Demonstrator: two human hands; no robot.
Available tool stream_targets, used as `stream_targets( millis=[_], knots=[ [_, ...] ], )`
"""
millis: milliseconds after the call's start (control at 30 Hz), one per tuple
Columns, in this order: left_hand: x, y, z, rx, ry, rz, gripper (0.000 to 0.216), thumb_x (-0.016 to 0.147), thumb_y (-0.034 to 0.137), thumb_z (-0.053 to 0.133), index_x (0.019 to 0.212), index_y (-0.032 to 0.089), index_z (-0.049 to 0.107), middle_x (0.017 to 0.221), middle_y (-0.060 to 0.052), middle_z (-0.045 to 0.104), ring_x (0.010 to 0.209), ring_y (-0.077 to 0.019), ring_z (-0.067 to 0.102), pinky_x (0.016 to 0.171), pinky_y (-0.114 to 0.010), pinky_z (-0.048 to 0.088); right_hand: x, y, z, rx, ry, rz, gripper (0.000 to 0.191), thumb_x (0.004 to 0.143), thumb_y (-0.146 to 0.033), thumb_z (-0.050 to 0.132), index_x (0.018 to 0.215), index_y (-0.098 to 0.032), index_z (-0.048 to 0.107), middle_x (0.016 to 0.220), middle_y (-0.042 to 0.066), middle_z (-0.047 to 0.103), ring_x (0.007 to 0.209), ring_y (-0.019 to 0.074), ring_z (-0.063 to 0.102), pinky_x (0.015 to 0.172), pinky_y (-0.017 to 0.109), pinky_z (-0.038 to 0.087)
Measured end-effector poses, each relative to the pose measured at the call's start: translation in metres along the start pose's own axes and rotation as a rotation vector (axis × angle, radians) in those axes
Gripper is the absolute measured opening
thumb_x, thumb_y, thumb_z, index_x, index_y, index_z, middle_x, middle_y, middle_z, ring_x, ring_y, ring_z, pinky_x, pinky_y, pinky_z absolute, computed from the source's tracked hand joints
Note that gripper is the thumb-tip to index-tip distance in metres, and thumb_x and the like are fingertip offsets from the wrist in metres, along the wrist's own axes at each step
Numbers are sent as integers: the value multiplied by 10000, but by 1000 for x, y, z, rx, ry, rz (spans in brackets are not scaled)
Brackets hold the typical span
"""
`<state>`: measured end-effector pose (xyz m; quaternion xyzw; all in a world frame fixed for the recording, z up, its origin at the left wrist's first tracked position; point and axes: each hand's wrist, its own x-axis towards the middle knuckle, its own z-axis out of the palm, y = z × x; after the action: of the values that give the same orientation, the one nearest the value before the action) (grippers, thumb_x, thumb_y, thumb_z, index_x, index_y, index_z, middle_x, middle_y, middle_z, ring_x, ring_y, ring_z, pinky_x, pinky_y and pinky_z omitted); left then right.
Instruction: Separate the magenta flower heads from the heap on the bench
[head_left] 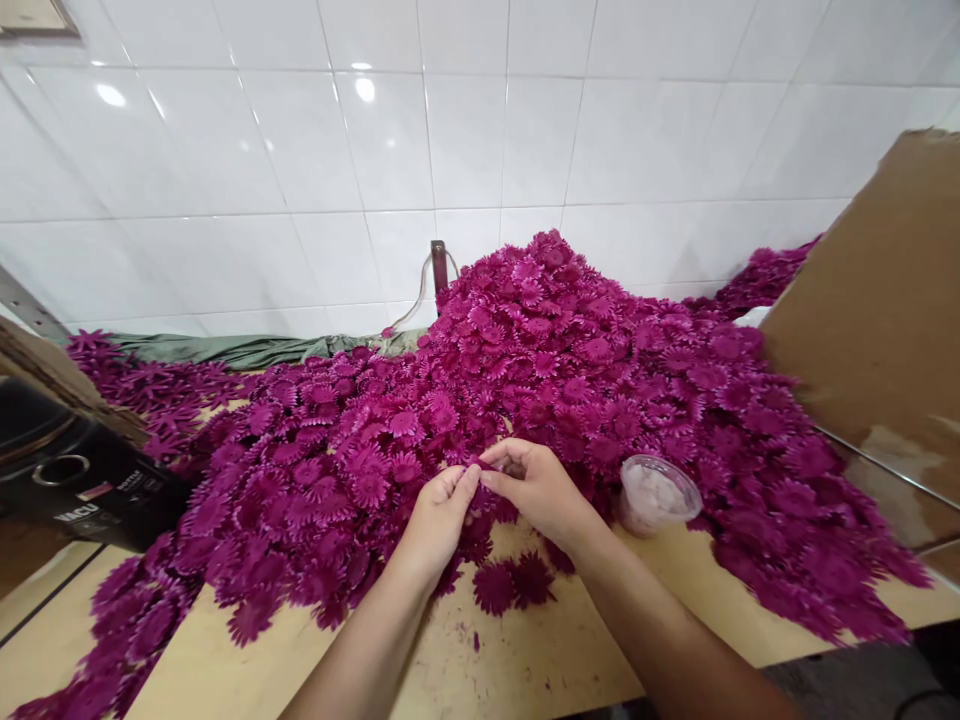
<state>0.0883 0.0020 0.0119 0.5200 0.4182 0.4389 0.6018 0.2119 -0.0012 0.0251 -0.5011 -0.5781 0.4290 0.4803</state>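
Note:
My left hand [444,508] and my right hand [541,492] meet at the front of a large heap of magenta fabric-like flowers [525,340]. Fingers of both hands are pinched together, thumbs nearly touching. Between the fingertips a bit of a magenta flower [489,467] shows; most of it is hidden by the fingers. Just below the hands, a couple of loose flowers [513,584] lie on the pale wooden table [517,655]. To the right of my right hand stands a clear plastic tub [658,494] with whitish, translucent contents.
At the left a black container [90,490] stands against the heap. A brown cardboard sheet [877,330] leans at the right. Behind are a green cloth [247,348], an upright post [439,268] with a cord, and a white tiled wall [465,130].

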Motion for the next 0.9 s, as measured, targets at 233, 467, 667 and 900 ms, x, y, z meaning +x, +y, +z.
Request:
stream_targets(
  millis=[233, 467, 667, 900],
  knots=[
    [-1, -4, -2, 175, 1, 96, 208, 733, 365, 509, 668, 167, 503, 667, 15, 542, 668, -134, 504, 702, -270, 425, 5, 2, -2, -114, 226, -54, 184, 667, -318, 482, 557, -174, 518, 522, -28, 491, 519, 111, 445, 555, 252, 388],
    [-8, 10, -2, 281, -11, 185, 173, 753, 335, 474, 741, 173, 533, 730, -7, 571, 730, -157, 518, 730, -266, 415, 25, 2, -9, -247, 406, -112, 190, 693, -302, 444, 617, -167, 554, 556, 7, 541, 546, 145, 497, 575, 278, 413],
    [-20, 13, -7, 204, 4, 95, 192, 718, 358, 534, 727, 168, 557, 714, -5, 594, 705, -150, 529, 686, -241, 415, 45, 0, -31, -359, 553, -142, 272, 652, -143, 478, 888, -159, 611, 861, 82, 599, 780, 202, 565, 752, 363, 435],
    [-10, 9, -9, 69, 40, -47, 231, 646, 381, 606, 669, 155, 562, 589, 27, 533, 567, -110, 461, 574, -220, 381, -6, -14, -2, -499, 106, -262, 194, 720, -246, 564, 901, -203, 620, 915, 53, 604, 894, 187, 549, 826, 353, 422]
  ],
)
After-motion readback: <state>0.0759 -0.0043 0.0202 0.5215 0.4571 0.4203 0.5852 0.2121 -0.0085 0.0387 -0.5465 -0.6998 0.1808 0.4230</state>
